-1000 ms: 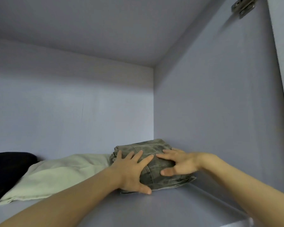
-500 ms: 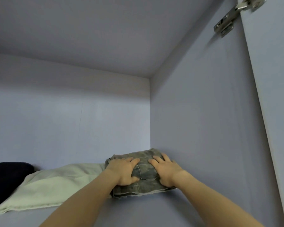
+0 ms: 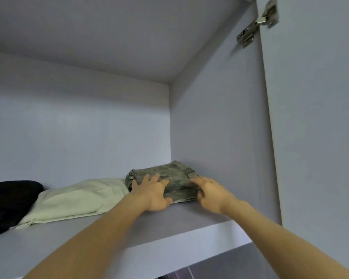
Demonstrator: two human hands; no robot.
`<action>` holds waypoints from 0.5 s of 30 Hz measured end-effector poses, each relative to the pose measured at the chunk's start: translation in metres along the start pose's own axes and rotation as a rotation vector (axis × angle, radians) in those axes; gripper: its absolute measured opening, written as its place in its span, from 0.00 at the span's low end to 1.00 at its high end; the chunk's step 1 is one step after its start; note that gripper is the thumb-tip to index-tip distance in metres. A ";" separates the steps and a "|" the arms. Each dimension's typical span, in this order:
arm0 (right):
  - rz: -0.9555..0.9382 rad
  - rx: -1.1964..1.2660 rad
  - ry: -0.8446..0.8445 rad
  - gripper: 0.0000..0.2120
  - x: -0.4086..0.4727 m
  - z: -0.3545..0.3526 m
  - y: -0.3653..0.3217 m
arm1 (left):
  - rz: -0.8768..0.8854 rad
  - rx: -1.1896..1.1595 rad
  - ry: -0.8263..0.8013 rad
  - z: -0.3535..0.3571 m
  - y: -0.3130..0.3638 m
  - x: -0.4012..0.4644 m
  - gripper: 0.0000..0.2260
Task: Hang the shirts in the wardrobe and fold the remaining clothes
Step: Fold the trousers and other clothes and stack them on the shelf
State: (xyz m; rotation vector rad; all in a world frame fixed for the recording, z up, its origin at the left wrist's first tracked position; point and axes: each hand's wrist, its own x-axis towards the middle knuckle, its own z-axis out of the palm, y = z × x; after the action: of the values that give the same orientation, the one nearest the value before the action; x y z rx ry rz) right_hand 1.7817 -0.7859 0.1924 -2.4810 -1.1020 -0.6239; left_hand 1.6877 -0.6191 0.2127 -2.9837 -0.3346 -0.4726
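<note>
A folded grey-green denim garment (image 3: 169,176) lies on the upper wardrobe shelf (image 3: 169,236), tucked into the back right corner. My left hand (image 3: 151,193) rests flat on its front left part, fingers spread and thumb at its front edge. My right hand (image 3: 210,193) touches its front right edge with the fingers pointing at the cloth. Neither hand grips the fabric.
A folded pale green garment (image 3: 75,200) lies left of the denim, touching it. A black garment (image 3: 6,204) sits at the far left. The wardrobe side wall (image 3: 220,127) rises on the right, with a metal door hinge (image 3: 258,23) and the open door (image 3: 314,117).
The view has pulled back and lowered, showing the shelf's front edge. The denim garment sits deeper in the corner. My right hand has slid from its top to its front right edge.
</note>
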 end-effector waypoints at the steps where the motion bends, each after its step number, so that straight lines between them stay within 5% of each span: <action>1: 0.019 0.037 0.068 0.24 -0.016 -0.004 -0.001 | 0.005 -0.062 0.084 -0.003 0.004 -0.009 0.27; 6: 0.181 0.170 0.389 0.19 -0.139 -0.013 -0.004 | 0.187 -0.384 0.617 0.017 0.056 -0.072 0.18; 9: 0.287 0.133 0.375 0.17 -0.235 -0.015 0.004 | 0.364 -0.551 0.743 0.052 0.104 -0.122 0.16; 11: 0.387 0.106 0.308 0.17 -0.304 -0.016 0.008 | 0.445 -0.679 0.674 0.080 0.143 -0.159 0.15; 15: 0.708 0.169 0.213 0.16 -0.468 -0.014 0.002 | 0.563 -0.846 0.218 0.143 0.235 -0.262 0.15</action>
State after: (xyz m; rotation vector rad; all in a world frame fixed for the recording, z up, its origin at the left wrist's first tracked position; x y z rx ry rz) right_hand 1.4994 -1.0769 -0.0414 -2.3571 -0.1513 -0.5237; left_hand 1.5408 -0.8801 -0.0214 -3.4761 0.9292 -1.0505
